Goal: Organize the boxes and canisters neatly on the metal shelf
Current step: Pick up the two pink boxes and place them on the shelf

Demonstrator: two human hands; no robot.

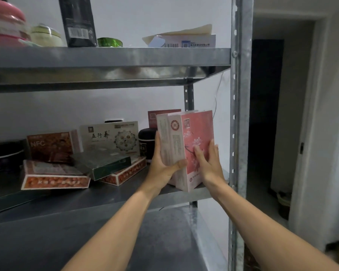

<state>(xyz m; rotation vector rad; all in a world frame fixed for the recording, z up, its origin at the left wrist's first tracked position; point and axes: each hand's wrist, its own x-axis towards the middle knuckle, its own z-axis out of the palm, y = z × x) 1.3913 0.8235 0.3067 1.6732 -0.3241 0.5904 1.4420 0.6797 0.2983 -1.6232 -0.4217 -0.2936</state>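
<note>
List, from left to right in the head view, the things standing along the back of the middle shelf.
Dark round canister → red NFC box → white box with a round pattern → black jar → upright pink blossom boxes. The flat boxes in front overlap, so they are left out.

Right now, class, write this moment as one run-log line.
step: squaring up | left grip: holds pale box | right grip: flat on pink box | site: shelf, right end | pending: jumbled boxes
</note>
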